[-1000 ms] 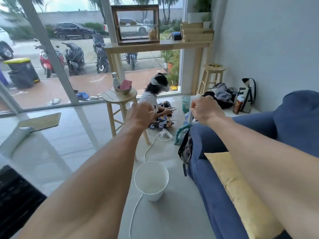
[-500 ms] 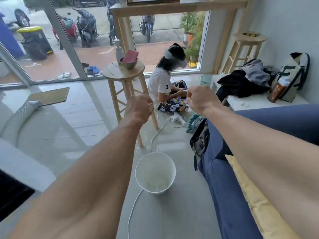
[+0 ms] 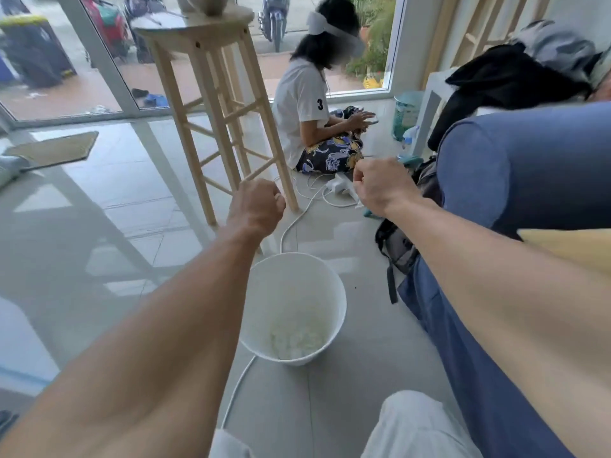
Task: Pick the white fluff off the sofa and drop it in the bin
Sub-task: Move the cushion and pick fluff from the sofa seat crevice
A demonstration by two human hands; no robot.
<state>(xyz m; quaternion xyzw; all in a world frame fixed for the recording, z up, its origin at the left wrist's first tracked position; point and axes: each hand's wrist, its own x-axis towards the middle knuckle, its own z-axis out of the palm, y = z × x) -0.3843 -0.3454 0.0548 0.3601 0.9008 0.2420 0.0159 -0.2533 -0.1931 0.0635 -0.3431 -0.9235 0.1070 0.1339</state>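
Observation:
A white round bin (image 3: 334, 285) stands on the tiled floor beside the blue sofa (image 3: 479, 180). White fluff (image 3: 297, 337) lies heaped in its bottom. My left hand (image 3: 256, 204) hovers above and beyond the bin's far rim, fingers curled into a fist. My right hand (image 3: 383, 185) is held out at about the same height, to the right, also closed, near the sofa's armrest. Nothing can be seen inside either fist. No fluff shows on the visible part of the sofa.
A tall wooden stool (image 3: 211, 104) stands just beyond my left hand. A person (image 3: 307, 107) sits on the floor behind it, next to a power strip and white cables (image 3: 297, 219). A yellow cushion (image 3: 575, 249) lies on the sofa; a dark bag (image 3: 396, 246) leans against its side.
The view has tilted down and moved closer to the bin. Both fists stay closed and have come lower, nearer the bin.

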